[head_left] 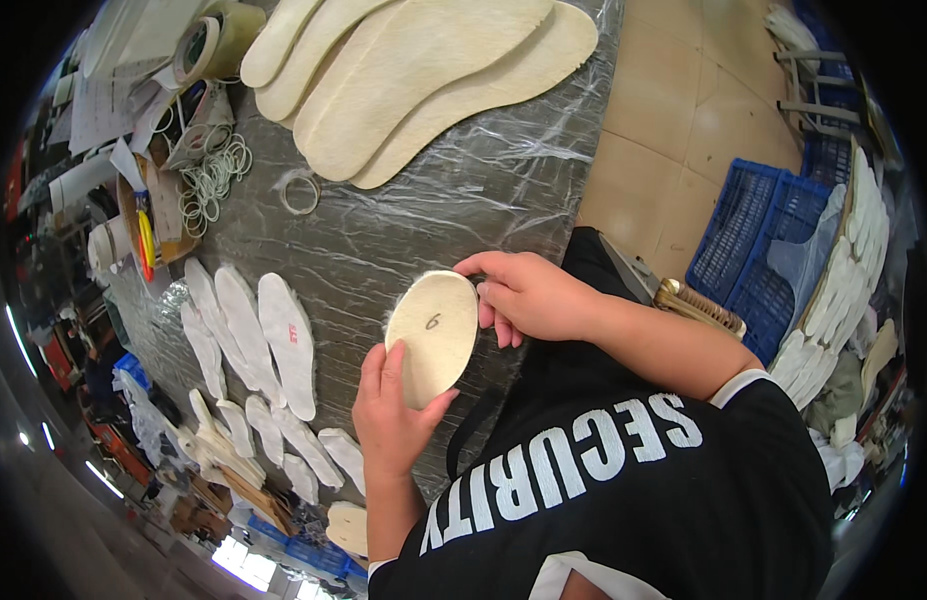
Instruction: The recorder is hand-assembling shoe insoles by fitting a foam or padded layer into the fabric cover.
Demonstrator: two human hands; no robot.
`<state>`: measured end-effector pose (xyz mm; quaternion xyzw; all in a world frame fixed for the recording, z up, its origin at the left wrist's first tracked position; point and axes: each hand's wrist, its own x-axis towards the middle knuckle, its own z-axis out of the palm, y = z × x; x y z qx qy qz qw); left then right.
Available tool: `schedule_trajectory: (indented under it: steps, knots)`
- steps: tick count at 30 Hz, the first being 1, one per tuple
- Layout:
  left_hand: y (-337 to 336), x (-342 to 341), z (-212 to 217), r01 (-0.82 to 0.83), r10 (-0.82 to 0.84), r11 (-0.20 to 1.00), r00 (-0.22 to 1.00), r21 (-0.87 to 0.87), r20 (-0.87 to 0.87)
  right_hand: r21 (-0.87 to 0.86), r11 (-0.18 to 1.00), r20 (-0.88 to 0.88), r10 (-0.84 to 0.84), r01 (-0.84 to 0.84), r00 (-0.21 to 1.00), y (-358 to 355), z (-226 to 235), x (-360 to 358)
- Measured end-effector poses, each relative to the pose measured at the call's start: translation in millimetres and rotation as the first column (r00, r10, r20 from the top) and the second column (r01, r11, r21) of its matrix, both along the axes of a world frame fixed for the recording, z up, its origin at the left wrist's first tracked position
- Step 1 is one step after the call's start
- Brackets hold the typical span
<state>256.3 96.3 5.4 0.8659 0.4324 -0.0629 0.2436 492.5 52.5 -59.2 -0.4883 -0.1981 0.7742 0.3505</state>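
Note:
A cream, felt-like insole (439, 325) with fuzzy edges and a dark handwritten mark is tilted up in front of me, above the table. My left hand (392, 405) grips its lower end, with the thumb at the lower right and the fingers over the left side. At the upper right edge, my right hand (519, 295) has its index finger along the rim and its other fingers curled beside it. Part of the right hand's grip is hidden. Several white insoles (289, 345) lie to the left of my left hand.
Large cream insoles (414, 90) overlap at the far side of the film-covered table (374, 235). Nearby are a thin ring (301, 195), rubber bands (216, 180), a tape roll (234, 40) and a yellow-red handled tool (145, 240). Blue crates (734, 220) stand on the floor at right.

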Motion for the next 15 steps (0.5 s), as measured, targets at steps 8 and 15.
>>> schedule_trajectory:
  steps: [8, 15]
  knots:
    - [0, -2, -3, -0.011, 0.011, 1.0, 1.0, 0.025, 0.001, -0.025, 1.0, 0.047, 0.009, -0.007, 0.999, 3, 3, -1]
    - [5, -1, 0, -0.005, 0.006, 0.999, 1.0, -0.033, 0.021, 0.05, 0.996, 0.241, 0.059, -0.073, 0.969, -3, 11, -3]
